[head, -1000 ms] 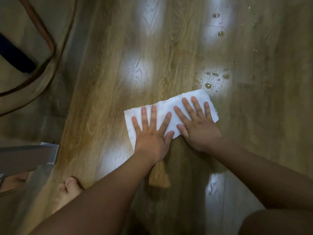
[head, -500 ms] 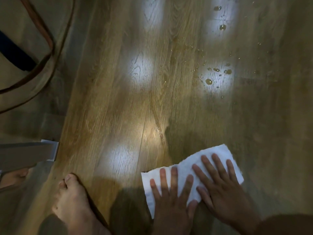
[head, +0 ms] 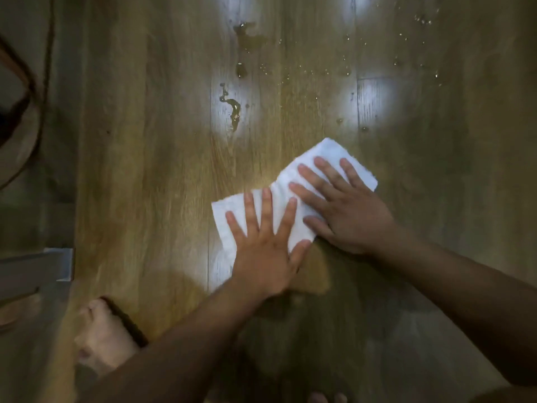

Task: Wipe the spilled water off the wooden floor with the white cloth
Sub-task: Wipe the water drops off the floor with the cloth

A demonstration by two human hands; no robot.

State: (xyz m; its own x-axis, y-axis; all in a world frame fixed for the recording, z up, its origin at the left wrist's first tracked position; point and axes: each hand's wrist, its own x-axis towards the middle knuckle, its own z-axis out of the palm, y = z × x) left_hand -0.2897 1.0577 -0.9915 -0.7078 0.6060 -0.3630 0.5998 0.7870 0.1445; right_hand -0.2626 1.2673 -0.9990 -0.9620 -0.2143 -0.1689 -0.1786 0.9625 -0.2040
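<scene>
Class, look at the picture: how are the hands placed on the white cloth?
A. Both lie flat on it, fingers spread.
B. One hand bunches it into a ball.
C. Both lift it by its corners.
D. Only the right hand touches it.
A: the left hand and right hand both press flat, fingers spread, on the white cloth.

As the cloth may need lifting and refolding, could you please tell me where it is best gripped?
Pinch the white cloth at its far corner, coming from above and beyond: it lies flat, and that corner juts clear of the right hand.
</scene>
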